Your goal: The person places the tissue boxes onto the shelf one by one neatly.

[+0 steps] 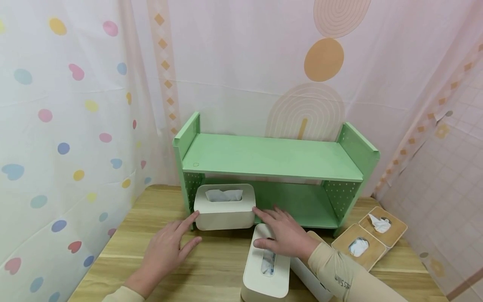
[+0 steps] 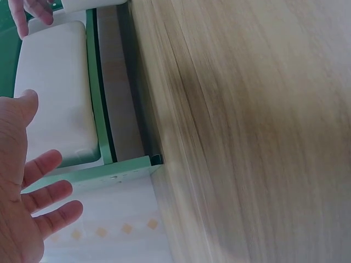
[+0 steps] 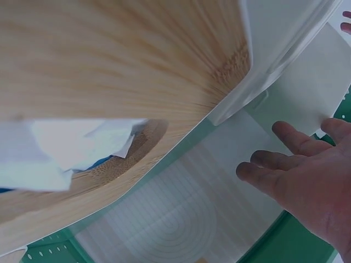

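Note:
A white tissue box [image 1: 225, 220] with tissue showing in its top slot sits at the left end of the lower level of a green shelf [image 1: 271, 157]. My left hand [image 1: 164, 247] touches its front left corner with an extended index finger, thumb spread apart. At the box's right side, my right hand [image 1: 283, 235] touches it with a fingertip, the other fingers loosely extended. In the left wrist view the box [image 2: 60, 82] lies beyond the spread fingers. A second white tissue box [image 1: 253, 270] stands on the table beneath my right hand, partly covered by it.
Two tissue boxes with wooden tops, a nearer one [image 1: 344, 238] and a farther one [image 1: 395, 228], stand at the table's right. Another wood-topped box [image 1: 307, 274] is partly hidden by my right forearm. Patterned curtains [image 1: 234, 105] hang behind and beside the wooden table [image 1: 211, 268].

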Demonstrator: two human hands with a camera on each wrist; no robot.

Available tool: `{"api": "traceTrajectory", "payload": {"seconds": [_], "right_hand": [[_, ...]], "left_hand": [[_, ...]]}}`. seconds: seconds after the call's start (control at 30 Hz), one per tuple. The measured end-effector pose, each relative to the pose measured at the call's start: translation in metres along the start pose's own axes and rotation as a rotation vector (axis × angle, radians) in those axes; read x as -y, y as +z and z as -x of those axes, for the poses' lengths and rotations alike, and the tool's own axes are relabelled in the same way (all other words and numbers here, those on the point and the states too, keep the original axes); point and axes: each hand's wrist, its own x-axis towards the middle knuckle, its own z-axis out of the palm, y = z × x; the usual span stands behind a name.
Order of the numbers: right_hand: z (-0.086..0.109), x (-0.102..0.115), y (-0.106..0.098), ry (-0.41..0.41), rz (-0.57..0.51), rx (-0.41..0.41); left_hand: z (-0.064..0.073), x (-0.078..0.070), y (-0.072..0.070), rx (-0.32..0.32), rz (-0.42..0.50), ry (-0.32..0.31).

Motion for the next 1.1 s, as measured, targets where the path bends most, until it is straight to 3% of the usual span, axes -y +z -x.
{"api": "traceTrajectory", "payload": {"seconds": [0.5, 1.1], "right_hand": [[-0.0012, 0.0016, -0.0008, 0.007, -0.01, 0.019], [-0.0069, 0.0011, 0.001, 0.012, 0.003, 0.014]], "left_hand": [[-0.0008, -0.0007, -0.0008, 0.02, -0.005, -0.029], [-0.0061, 0.0029, 0.0019, 0.12, 0.041, -0.117]]}}
